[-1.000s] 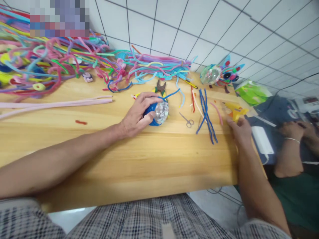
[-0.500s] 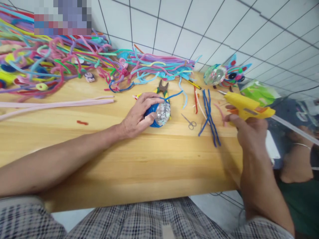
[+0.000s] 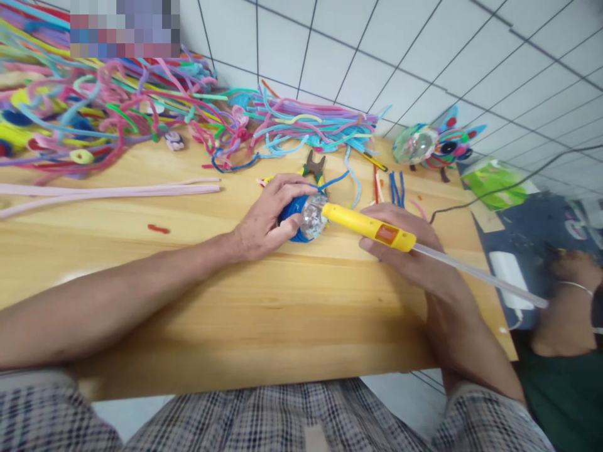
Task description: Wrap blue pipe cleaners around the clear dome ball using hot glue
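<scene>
My left hand (image 3: 273, 220) is wrapped round a clear, sparkly bottle-like piece (image 3: 314, 216) with blue pipe cleaner (image 3: 294, 210) wound about it. One blue end sticks out to the upper right. In my right hand (image 3: 405, 235) is a yellow hot glue gun (image 3: 367, 225), with a long clear glue stick (image 3: 480, 274) coming out of its back. The gun's front is at the right side of the clear piece; its nozzle tip is hard to see there. Pliers (image 3: 315, 164) with green and yellow handles lie just behind my left hand.
Piles of coloured pipe cleaners (image 3: 311, 122) line the wall. A decorated animal figure (image 3: 452, 144) stands at the back right, by a green packet (image 3: 497, 182). A black cord (image 3: 499, 188) crosses the right side. Another person's arm (image 3: 572, 301) is at the far right.
My right hand has brought the glue gun left and down to the clear piece, turning it. It now covers the scissors and part of the loose blue pipe cleaners. My left hand keeps its hold.
</scene>
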Demonstrator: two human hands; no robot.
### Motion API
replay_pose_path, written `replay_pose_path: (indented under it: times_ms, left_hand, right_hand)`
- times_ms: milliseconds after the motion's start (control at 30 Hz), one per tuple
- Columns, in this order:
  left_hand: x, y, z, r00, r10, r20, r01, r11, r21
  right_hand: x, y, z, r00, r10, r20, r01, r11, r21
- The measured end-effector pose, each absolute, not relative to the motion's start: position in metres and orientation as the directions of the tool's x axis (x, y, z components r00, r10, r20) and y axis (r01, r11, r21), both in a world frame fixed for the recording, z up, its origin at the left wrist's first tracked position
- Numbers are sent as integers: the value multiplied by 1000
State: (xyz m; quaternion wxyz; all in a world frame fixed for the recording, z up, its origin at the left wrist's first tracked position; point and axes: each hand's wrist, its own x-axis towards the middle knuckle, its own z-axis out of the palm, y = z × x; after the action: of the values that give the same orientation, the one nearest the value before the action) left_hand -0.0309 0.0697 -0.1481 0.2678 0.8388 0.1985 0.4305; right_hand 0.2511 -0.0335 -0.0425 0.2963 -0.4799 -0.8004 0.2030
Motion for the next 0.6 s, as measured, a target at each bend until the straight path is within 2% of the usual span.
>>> replay_pose_path:
  times_ms: [400, 600]
  left_hand:
    - [-29, 69, -150, 559, 535, 634, 92, -800, 594]
    - [-29, 69, -150, 569, 532, 627, 91, -799, 595]
  right_hand:
    - [253, -37, -39, -398, 886, 238, 727, 463, -507]
    - [250, -37, -43, -386, 888, 248, 721, 459, -519]
